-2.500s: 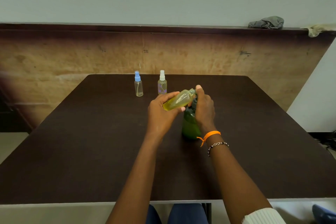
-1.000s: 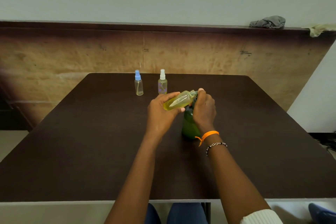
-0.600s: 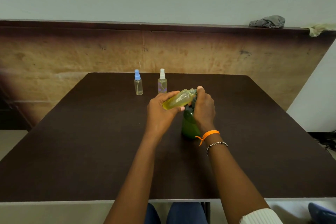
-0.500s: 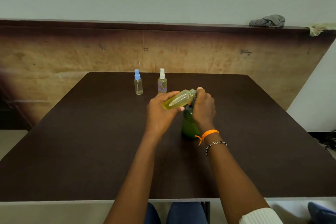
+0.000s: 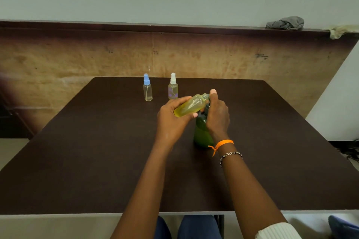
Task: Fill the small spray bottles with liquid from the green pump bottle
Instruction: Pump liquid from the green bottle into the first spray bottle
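Note:
My left hand (image 5: 172,120) grips a small uncapped bottle (image 5: 191,105) of yellow-green liquid, tilted so its open neck points right, at the pump head. The green pump bottle (image 5: 202,135) stands on the dark table (image 5: 97,151) just right of centre. My right hand (image 5: 217,116) covers its top, fingers curled round the pump, index fingertip raised by the small bottle's neck; the pump head is hidden. Two capped spray bottles stand at the far edge: a blue-capped spray bottle (image 5: 147,88) and a white-capped spray bottle (image 5: 172,87).
A wooden panel wall rises behind the table, with a grey cloth (image 5: 285,23) and a pale rag (image 5: 342,30) on its ledge. My knees show below the table's near edge.
My right index finger has risen and dipped over the pump between frames. The small bottle stays at the spout in my left hand. The view has drifted slightly.

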